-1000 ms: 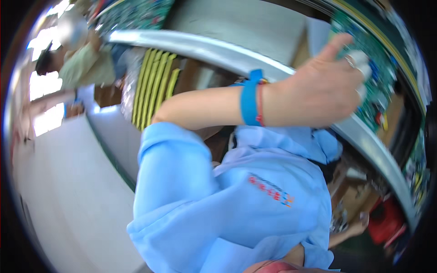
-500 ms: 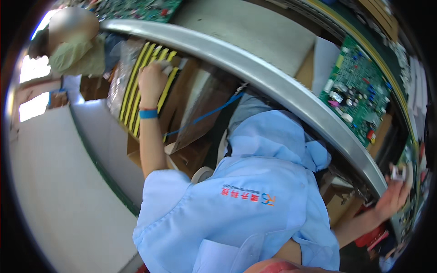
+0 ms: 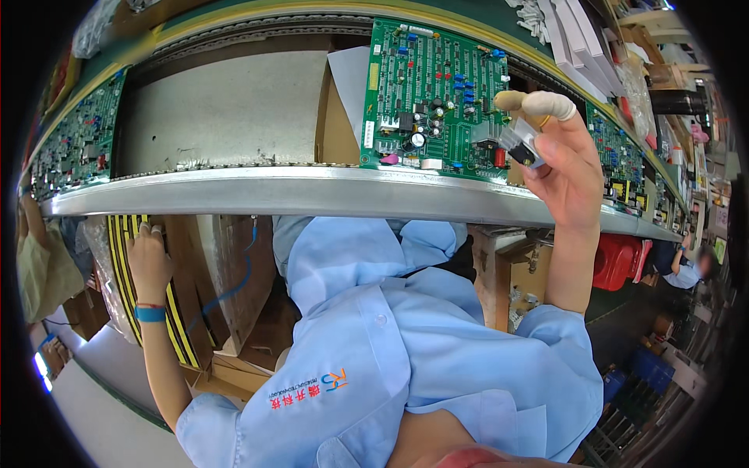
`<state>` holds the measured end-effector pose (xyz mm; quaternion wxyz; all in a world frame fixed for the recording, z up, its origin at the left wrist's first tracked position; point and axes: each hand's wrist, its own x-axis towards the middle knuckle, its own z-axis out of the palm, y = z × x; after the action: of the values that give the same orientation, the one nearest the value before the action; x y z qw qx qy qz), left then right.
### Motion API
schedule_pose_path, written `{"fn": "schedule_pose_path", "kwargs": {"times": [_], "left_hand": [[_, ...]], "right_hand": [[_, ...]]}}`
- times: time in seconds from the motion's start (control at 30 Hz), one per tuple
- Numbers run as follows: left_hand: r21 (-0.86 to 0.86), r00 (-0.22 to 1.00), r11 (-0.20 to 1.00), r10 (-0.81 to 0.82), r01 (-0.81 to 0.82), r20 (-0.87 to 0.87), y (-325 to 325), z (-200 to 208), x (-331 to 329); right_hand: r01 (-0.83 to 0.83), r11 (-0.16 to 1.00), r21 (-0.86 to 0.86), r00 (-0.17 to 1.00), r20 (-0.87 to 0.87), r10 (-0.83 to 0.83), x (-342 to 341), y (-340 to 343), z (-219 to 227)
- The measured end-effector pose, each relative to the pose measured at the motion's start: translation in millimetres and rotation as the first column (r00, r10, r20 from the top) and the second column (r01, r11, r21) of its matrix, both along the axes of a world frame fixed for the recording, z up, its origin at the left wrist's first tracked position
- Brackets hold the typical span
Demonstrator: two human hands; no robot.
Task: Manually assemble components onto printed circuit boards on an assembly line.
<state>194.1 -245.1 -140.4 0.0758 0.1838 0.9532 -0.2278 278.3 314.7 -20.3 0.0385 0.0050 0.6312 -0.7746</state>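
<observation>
My right hand point(image 3: 568, 160), with pale finger cots on its fingertips, is raised over the right edge of a green circuit board point(image 3: 437, 93). Its thumb and fingers pinch a small clear-and-black component point(image 3: 524, 148), whose exact kind I cannot make out. The board lies on the conveyor line beyond a metal rail and carries capacitors, blue and red parts and a pink one. At the lower left, my left hand point(image 3: 150, 261), with a blue wristband, reaches down to yellow-and-black strips point(image 3: 125, 269). Its fingers are bent together at the strips; what they hold is hidden.
The silver rail point(image 3: 257, 191) runs across in front of me. More boards point(image 3: 74, 148) lie on the line to the left and right. A cardboard box point(image 3: 226, 378) stands below the strips, and a red bin point(image 3: 616, 261) below the rail. Other people are at both sides.
The view has swung round toward the line, bringing the board to the middle. My right hand has come from the far right to over the board, still pinching the component. My left hand remains at the strips.
</observation>
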Motion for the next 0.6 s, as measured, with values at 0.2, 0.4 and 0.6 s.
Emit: {"fn": "schedule_pose_path", "kwargs": {"times": [0.2,0.4,0.6], "left_hand": [[-0.043,0.999,0.999,0.026,-0.024,0.047,8,5,-1],[-0.052,0.999,0.997,0.052,-0.052,-0.007,4,-4,9],[-0.025,0.997,0.999,0.032,-0.03,0.076,-6,1,4]], "right_hand": [[0.037,0.999,0.02,0.997,-0.068,-0.036,-1,2,-8],[0.042,0.952,0.302,0.999,-0.023,-0.037,2,-16,2],[0.249,0.363,0.898,0.933,-0.323,0.16,-10,-32,-6]]}}
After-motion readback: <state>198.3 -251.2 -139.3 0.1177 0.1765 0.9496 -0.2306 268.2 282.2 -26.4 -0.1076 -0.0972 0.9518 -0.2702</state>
